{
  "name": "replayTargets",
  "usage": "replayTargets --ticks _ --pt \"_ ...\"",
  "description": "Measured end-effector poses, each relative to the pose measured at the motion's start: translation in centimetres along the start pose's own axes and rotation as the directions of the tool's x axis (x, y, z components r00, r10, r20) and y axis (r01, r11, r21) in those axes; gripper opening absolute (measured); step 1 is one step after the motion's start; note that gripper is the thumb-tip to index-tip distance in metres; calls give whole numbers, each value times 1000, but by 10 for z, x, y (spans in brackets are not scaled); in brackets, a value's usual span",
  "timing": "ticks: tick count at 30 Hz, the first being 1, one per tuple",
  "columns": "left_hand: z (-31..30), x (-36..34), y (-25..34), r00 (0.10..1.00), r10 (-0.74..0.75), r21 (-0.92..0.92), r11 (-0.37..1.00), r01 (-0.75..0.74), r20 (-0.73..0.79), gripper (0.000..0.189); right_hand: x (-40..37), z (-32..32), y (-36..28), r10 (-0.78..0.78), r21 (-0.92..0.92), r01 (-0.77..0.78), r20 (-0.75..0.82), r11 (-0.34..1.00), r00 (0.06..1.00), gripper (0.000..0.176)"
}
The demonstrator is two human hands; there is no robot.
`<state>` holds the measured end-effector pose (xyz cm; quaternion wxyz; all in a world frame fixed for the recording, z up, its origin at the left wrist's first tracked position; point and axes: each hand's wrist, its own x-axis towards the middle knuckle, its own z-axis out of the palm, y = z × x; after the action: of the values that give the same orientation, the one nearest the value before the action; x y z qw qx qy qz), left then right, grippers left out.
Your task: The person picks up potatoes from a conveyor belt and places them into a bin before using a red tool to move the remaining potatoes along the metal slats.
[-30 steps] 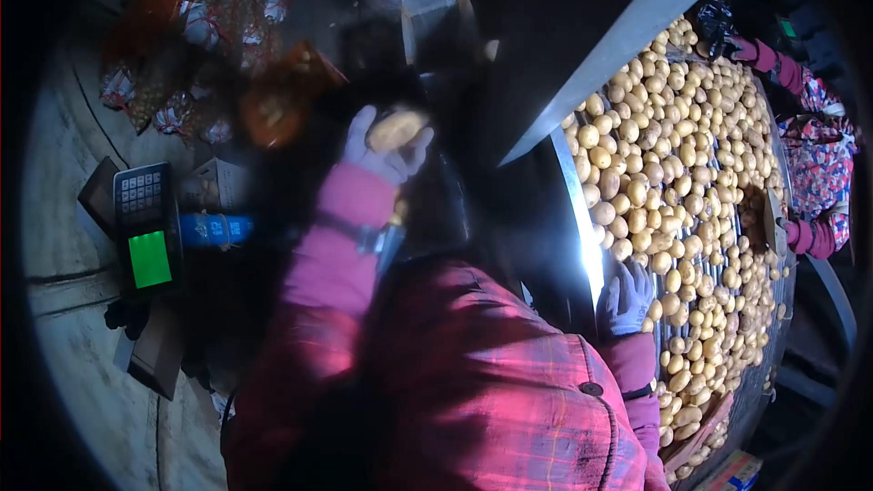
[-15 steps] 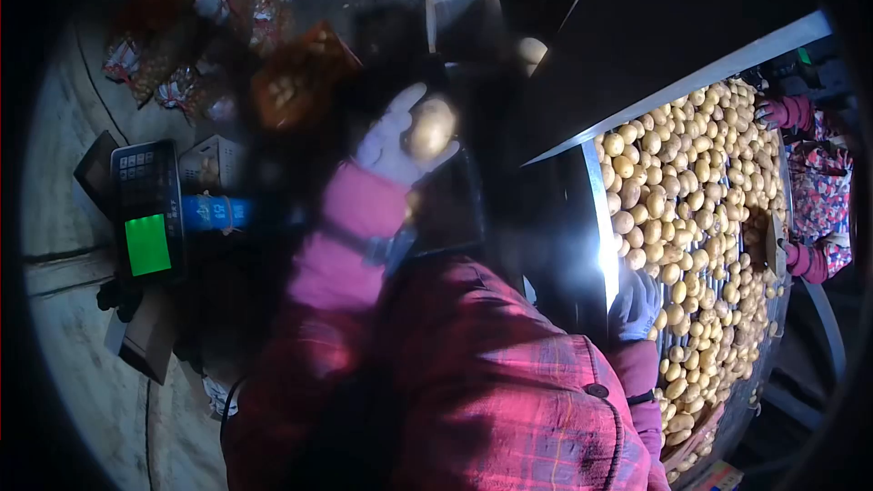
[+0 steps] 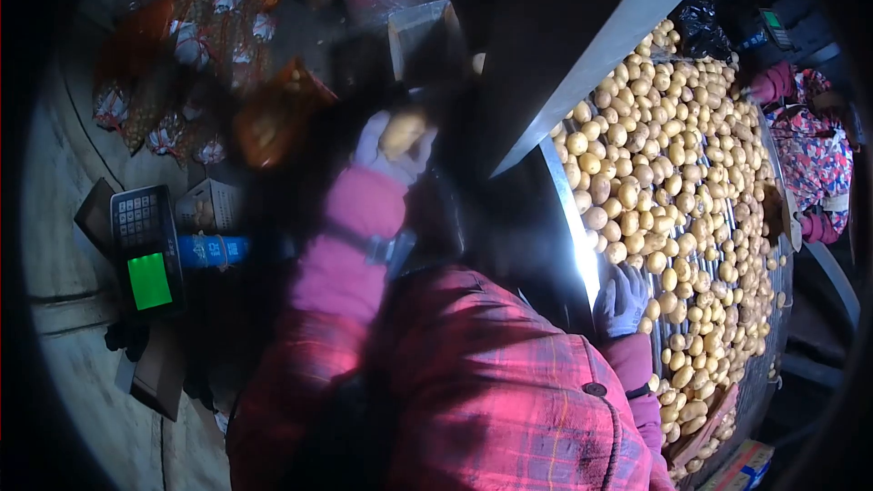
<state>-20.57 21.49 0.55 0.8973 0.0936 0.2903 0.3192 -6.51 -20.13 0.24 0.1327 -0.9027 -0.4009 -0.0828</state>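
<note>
Gloved left hand (image 3: 386, 153) grips one potato (image 3: 403, 132), fingers cupped beneath so it sits steady. Right hand (image 3: 623, 300) lies open, braced on the worktop (image 3: 587, 264) edge beside heaped potatoes (image 3: 673, 155).

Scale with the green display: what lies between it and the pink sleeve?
A blue object with pale print lies there, seen in the head view; beyond the sleeve, the left hand holds a potato.

The potato (image 3: 403, 132) was oval, pale yellow-brown and smooth-skinned. It lay tilted in the gloved left hand (image 3: 386, 153), held up well left of the sorting table (image 3: 573, 218). Similar potatoes (image 3: 673, 155) covered that table, packed close and touching.
</note>
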Motion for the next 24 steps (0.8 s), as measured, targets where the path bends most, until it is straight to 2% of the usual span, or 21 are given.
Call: replayTargets --ticks 2,3,4,5,6,8,9,10,12,13,15,16,18,19,20,21,22,23,24 --pt "-4 0 4 977 -177 -42 982 183 123 34 -1 1 2 17 15 -17 18 1000 1000 30" --pt "-5 -1 6 977 -178 -40 982 183 118 34 -1 0 1 26 20 -26 17 999 1000 30" --pt "-7 -1 7 892 -369 -159 895 417 262 47 -1 -1 1 35 24 -35 18 999 999 30" --pt "-10 -2 8 753 -504 -238 740 629 423 62 -2 -2 1 32 25 -33 25 999 999 30" --pt "-15 -3 8 759 -499 -245 742 624 419 62 -1 -2 1 25 22 -26 31 999 999 30" --pt "-29 -5 6 694 -467 108 862 495 548 41 2 -2 1 6 23 -7 43 1000 999 30" --pt "-28 -20 3 850 -404 46 909 414 338 49 2 -2 1 2 27 -3 41 1000 999 30" --pt "-22 -31 4 856 -393 37 913 405 336 49 3 -3 1 -4 31 3 38 1000 999 30" --pt "-12 -47 10 881 -427 -78 890 450 205 75 3 1 3 -54 26 54 16 998 998 31" --pt "-18 -46 9 884 -421 -85 892 444 203 75 2 1 5 -58 25 57 22 998 998 30" --pt "-32 -39 3 805 -323 -62 912 405 497 69 2 1 7 -59 21 58 27 998 998 30" --pt "-36 -37 4 804 -325 -61 912 407 497 69 2 3 8 -66 27 65 19 997 998 30" --pt "-39 -30 9 843 -389 72 917 392 372 61 2 4 8 -58 26 58 5 998 998 29" --pt "-25 -13 14 915 -383 14 923 384 127 56 3 4 6 -73 32 74 -25 997 997 29" --pt "-10 3 15 918 -375 -31 927 375 -127 52 1 3 4 -75 30 77 -54 997 996 28" --pt "10 25 20 955 -294 262 919 295 -47 48 1 2 1 -43 55 47 -62 997 997 27" --pt "21 42 22 942 -180 756 646 -104 284 45 1 -3 -2 -12 77 14 -18 997 1000 27" --pt "34 57 21 779 -151 766 -143 -627 609 41 -2 -2 -2 19 98 -16 -25 995 1000 27" --pt "50 61 19 656 -223 490 -505 -710 721 38 -2 -3 -1 -2 50 4 -40 999 999 28"
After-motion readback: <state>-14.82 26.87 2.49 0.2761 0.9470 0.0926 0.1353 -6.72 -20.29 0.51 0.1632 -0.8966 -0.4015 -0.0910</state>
